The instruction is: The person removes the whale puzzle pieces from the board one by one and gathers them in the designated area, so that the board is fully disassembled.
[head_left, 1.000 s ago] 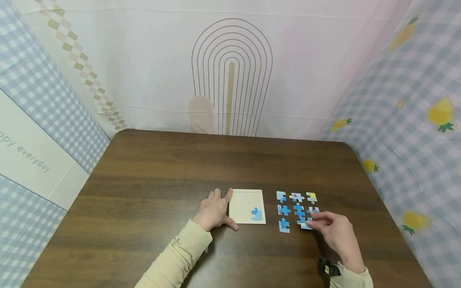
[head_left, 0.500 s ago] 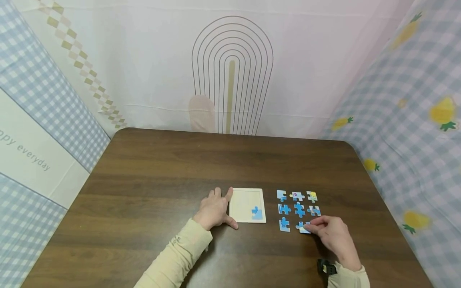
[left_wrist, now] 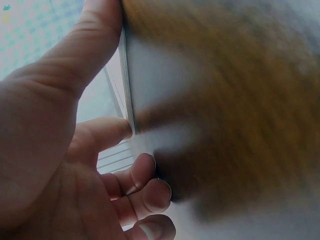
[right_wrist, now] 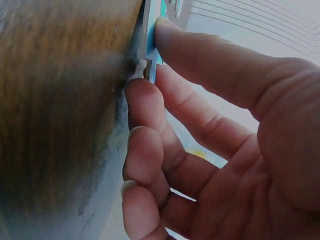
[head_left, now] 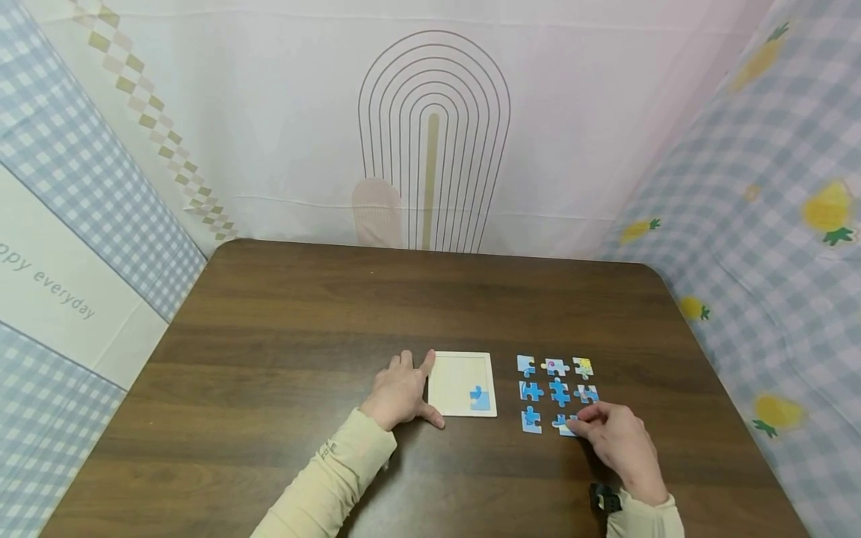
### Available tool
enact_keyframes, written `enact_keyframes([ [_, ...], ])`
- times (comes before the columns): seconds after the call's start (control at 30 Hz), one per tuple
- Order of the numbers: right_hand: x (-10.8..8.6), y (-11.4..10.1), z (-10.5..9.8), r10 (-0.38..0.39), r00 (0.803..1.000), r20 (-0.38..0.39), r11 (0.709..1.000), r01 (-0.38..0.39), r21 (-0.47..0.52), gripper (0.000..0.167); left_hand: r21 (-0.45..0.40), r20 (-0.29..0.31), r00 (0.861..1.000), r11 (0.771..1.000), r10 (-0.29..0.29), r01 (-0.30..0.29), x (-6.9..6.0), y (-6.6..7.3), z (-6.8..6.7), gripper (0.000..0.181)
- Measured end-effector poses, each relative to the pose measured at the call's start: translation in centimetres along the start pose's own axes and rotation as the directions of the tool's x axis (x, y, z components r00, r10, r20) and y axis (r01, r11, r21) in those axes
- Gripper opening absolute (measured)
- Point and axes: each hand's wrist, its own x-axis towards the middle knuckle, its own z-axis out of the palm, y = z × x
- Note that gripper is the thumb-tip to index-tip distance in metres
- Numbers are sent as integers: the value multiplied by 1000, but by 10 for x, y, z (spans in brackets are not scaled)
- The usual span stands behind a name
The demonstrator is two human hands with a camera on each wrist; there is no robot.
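My left hand (head_left: 397,392) rests at the left side of a pale square puzzle tray (head_left: 460,353). Its index fingertip touches the tray's far left corner and its thumb lies by the near left one. In the left wrist view the thumb (left_wrist: 75,55) lies along the tray's thin edge (left_wrist: 125,85). One blue puzzle piece (head_left: 480,400) sits in the tray's near right corner. My right hand (head_left: 622,441) pinches a blue-and-white puzzle piece (head_left: 563,426) at the table; the right wrist view shows the thumb on the piece's face (right_wrist: 151,37). The fingers partly cover it.
Several loose puzzle pieces lie in rows right of the tray, among them a yellow-patterned piece (head_left: 582,367) and a blue centre piece (head_left: 559,392). The brown wooden table (head_left: 303,299) meets a white curtain (head_left: 289,134) at the back. Checked cloth (head_left: 740,246) hangs on the right.
My right hand has drawn its puzzle piece slightly nearer and to the left, so it now lies apart from the blue centre piece. The left hand and tray stay put.
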Motion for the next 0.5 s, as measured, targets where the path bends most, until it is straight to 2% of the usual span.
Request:
enact_keyframes([
  [0.23,-1,-4,0,57,998,4,998,-57,-6,30,3,-7,1000,1000,0,0,0,0,0,125],
  [0.5,-1,-4,3,62,998,-2,998,-62,-24,31,2,-12,1000,1000,-2,2,0,0,0,126],
])
